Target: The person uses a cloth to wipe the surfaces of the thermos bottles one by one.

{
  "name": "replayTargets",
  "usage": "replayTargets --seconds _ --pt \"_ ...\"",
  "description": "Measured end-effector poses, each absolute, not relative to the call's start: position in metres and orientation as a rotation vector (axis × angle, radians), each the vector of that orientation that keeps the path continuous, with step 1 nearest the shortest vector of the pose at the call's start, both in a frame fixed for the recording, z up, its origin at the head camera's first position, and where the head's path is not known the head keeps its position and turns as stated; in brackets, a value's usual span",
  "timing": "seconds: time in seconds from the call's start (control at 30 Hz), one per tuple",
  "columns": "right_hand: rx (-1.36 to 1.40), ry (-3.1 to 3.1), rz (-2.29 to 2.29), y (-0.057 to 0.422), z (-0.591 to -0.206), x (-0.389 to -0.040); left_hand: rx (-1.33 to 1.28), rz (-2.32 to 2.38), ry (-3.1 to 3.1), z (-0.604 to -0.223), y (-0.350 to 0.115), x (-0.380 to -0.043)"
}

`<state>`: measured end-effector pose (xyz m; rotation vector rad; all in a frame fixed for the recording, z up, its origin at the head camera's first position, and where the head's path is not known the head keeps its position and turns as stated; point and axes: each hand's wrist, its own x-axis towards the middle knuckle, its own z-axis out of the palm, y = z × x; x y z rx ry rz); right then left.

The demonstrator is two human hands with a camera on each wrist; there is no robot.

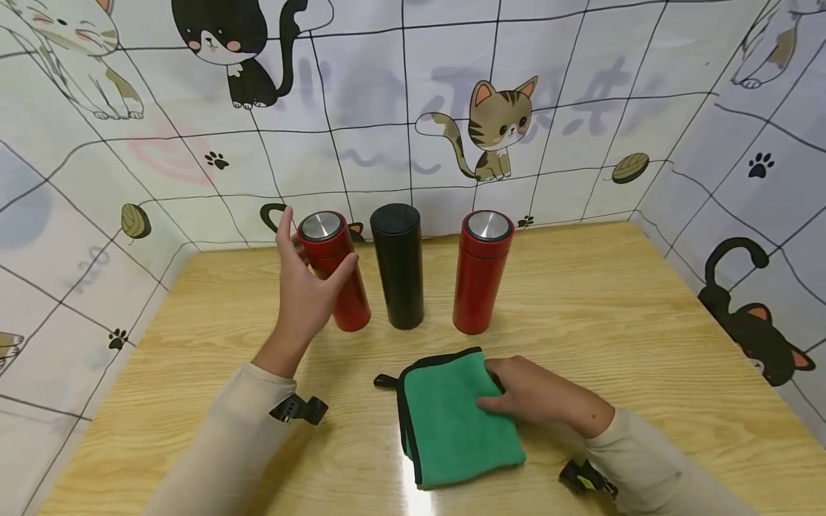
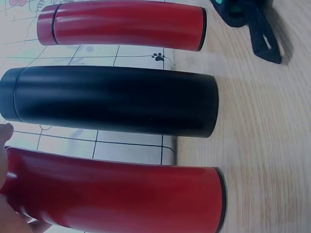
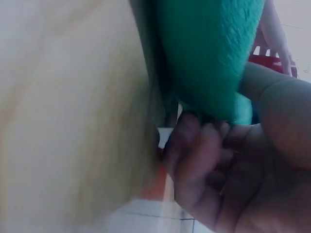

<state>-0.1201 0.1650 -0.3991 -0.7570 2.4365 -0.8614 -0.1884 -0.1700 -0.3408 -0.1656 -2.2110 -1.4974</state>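
Three thermos bottles stand upright side by side: a left red thermos [image 1: 351,301], a black thermos [image 1: 400,272] and a right red thermos [image 1: 479,287]. My left hand [image 1: 306,294] is at the upper part of the left red thermos, its thumb across the front and its index finger raised beside the lid; how firmly it touches cannot be told. A folded green towel [image 1: 454,423] with black edging lies in front of the bottles. My right hand [image 1: 532,390] pinches the towel's right edge, thumb on top and fingers underneath. The right wrist view shows those curled fingers [image 3: 199,150] below the cloth.
The bottles stand on a light wooden table [image 1: 581,301], near its back edge. Behind and at both sides rises a white covering [image 1: 361,158] printed with cats and grid lines. A black loop [image 1: 386,381] sticks out from the towel's left corner. Dark straps sit at both wrists.
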Motion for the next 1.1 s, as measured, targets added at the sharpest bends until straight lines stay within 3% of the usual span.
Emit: replayTargets --seconds 0.3,0.73,1.1 --pt "-0.662 2.094 -1.334 0.158 -0.391 -0.118 -0.096 -1.446 -2.278 -0.344 -0.176 -0.187" --pt "-0.478 2.162 -1.652 0.151 -0.356 -0.105 -0.137 -1.303 -2.304 -0.348 -0.162 -0.14" --pt "-0.447 2.382 -1.805 0.133 -0.343 -0.087 -0.481 -0.967 -2.3 -0.347 -0.137 -0.109"
